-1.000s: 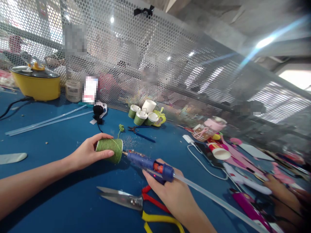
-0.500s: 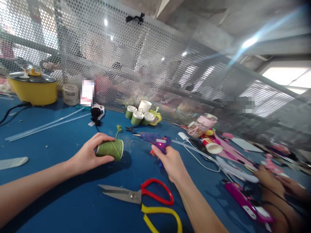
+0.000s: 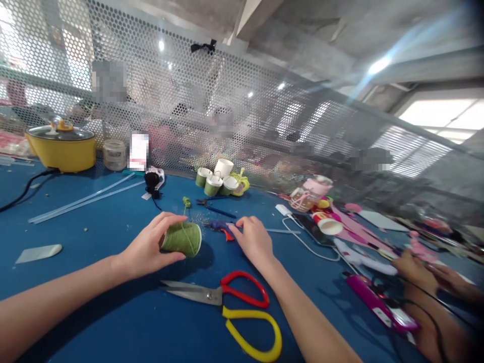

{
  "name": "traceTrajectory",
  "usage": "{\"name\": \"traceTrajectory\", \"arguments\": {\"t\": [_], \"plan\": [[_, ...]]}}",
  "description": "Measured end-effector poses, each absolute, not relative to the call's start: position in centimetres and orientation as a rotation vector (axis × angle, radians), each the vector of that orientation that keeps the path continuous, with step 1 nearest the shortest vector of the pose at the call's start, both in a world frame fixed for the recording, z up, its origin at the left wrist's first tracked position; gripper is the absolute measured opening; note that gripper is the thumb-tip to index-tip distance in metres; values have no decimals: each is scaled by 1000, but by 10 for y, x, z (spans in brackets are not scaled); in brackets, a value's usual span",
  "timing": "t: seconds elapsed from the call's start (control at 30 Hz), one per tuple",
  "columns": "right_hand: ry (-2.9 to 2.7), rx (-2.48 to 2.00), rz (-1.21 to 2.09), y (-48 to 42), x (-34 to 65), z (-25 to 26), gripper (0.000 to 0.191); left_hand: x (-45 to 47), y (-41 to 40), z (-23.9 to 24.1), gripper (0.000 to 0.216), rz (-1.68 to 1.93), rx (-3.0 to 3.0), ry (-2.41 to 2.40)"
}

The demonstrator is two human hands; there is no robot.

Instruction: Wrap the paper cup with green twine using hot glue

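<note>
My left hand point(image 3: 151, 245) is closed around a small cup wrapped in green yarn point(image 3: 182, 239), tipped on its side just above the blue table. From its upper side rises a green yarn stem with a small curled tip point(image 3: 186, 202). My right hand point(image 3: 254, 239) grips a blue hot glue gun point(image 3: 218, 225) with a red trigger, now low against the table, its nozzle pointing left toward the cup. A clear glue stick point(image 3: 283, 231) sticks out of its rear. Between my forearms lie large scissors point(image 3: 212, 296) with one red and one yellow handle.
Several green-wrapped cups point(image 3: 214, 185) stand by the mesh panel, with blue-handled pliers point(image 3: 217, 207) before them. A yellow electric pot point(image 3: 68, 151) and a jar point(image 3: 114, 155) are at left. A co-worker's hands point(image 3: 419, 275) are at right, near a purple power strip point(image 3: 372, 301).
My right hand has lowered the glue gun and turned it flatter to the table, with the hand now over its body. The green cup stays in my left hand. The view has shifted slightly.
</note>
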State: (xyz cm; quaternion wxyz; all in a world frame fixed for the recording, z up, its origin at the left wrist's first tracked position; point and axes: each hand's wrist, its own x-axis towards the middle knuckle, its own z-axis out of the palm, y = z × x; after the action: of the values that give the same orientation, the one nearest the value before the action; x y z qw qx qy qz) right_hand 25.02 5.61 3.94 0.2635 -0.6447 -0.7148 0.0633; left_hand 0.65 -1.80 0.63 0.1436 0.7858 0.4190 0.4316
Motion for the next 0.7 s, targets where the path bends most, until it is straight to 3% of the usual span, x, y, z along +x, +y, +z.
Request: {"name": "traceTrajectory", "arguments": {"t": [0.07,0.17,0.33,0.7], "plan": [[-2125,-1466,159,39,233,55,15,7,-18,4,56,1222,2264,1214],[-2319,-1187,422,14,201,71,9,8,-17,0,58,1217,2282,1190],[-2447,-1178,470,2,171,69,11,7,-18,0,59,1208,2260,1186],[-1928,-1091,964,14,189,69,8,9,-18,5,61,1153,1786,1159]]}}
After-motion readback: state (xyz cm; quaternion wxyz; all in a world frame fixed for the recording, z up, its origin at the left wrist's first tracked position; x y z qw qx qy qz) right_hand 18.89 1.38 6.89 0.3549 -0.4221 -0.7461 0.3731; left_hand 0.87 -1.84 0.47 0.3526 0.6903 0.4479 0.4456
